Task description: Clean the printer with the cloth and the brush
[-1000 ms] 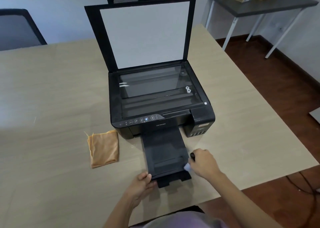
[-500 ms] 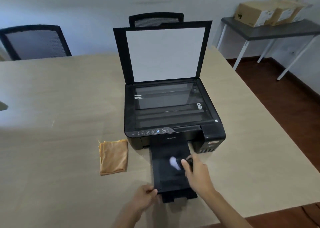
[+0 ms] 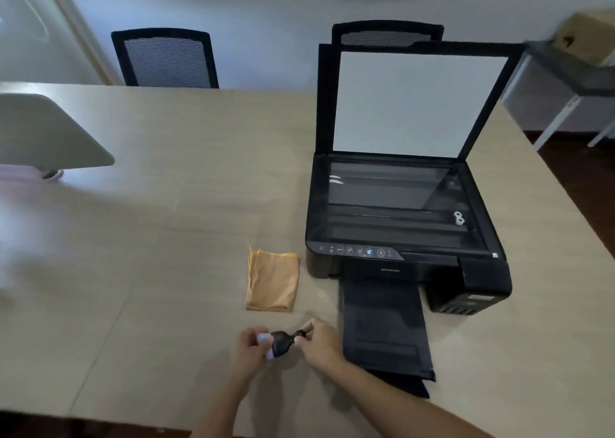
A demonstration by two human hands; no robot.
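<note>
A black printer (image 3: 479, 274) stands on the wooden table (image 3: 149, 254) with its scanner lid raised and its output tray (image 3: 382, 324) pulled out toward me. A folded orange cloth (image 3: 273, 283) lies flat to the left of the printer's front. Below the cloth, both hands hold a small black brush (image 3: 282, 343) with pale bristles above the table. My left hand (image 3: 249, 351) pinches the bristle end. My right hand (image 3: 321, 341) grips the thin handle end, just left of the tray.
Two black mesh chairs (image 3: 164, 60) stand behind the table. A pale rounded object (image 3: 46, 131) on a stand sits at the far left. A grey side table (image 3: 565, 78) with a cardboard box is at the back right. The table edge runs along the right.
My right hand carried the brush off the output tray to the left. My left hand let go of the tray edge and took the bristle end. The view swung left.
</note>
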